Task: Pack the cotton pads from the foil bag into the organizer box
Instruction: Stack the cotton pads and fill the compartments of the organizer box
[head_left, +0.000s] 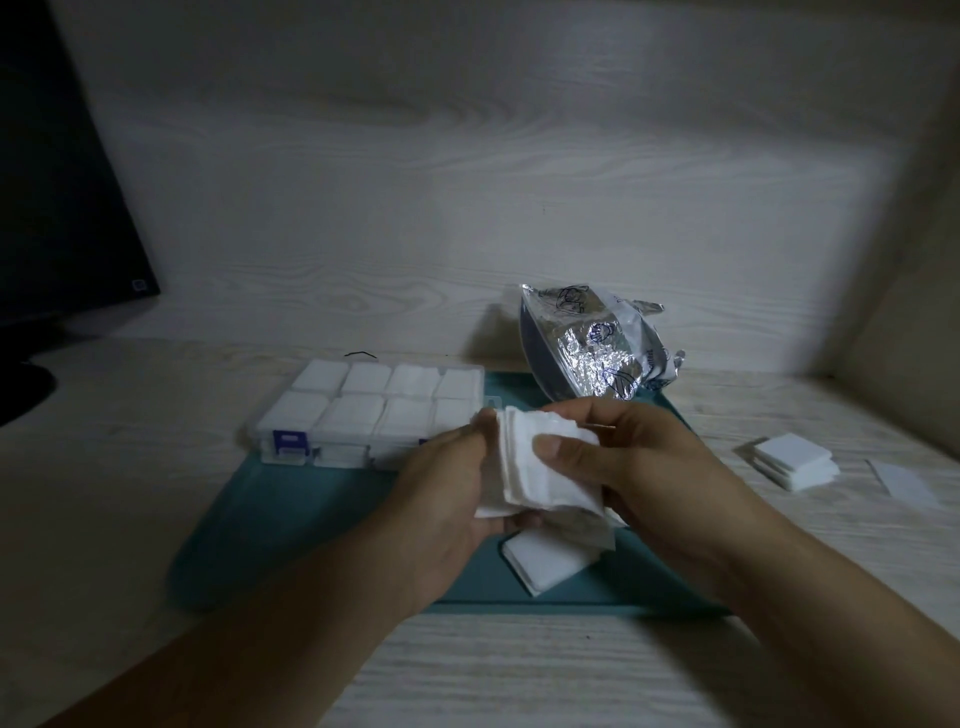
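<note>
Hands: both meet above the teal rectangular mat (322, 525), nearest the viewer, sharing one stack of white square cotton pads (545, 467)
Left hand (447, 514): curled under and around the near-left side of the held stack, fingertips at its top edge
Right hand (618, 467): thumb pressed on the top face of the stack, fingers wrapped behind it, so it pinches the pads
Held stack: tilted, lifted off the mat, its edges slightly fanned
Loose pads: small pile of white square pads (545, 564) lying on the mat directly below the hands
Box: clear plastic organizer box with blue latches (363, 415) on the far-left part of the mat; the visible compartments all show white pads
Bag: crumpled silver foil bag with blue print (597, 348) at the mat's far-right corner, mouth gaping toward the hands
Off the mat: another short stack of white pads (795, 460) on the pale wood-grain desk (130, 493), to the right of the mat
Far left: dark monitor (57, 208) standing on the desk, well apart from the mat
</note>
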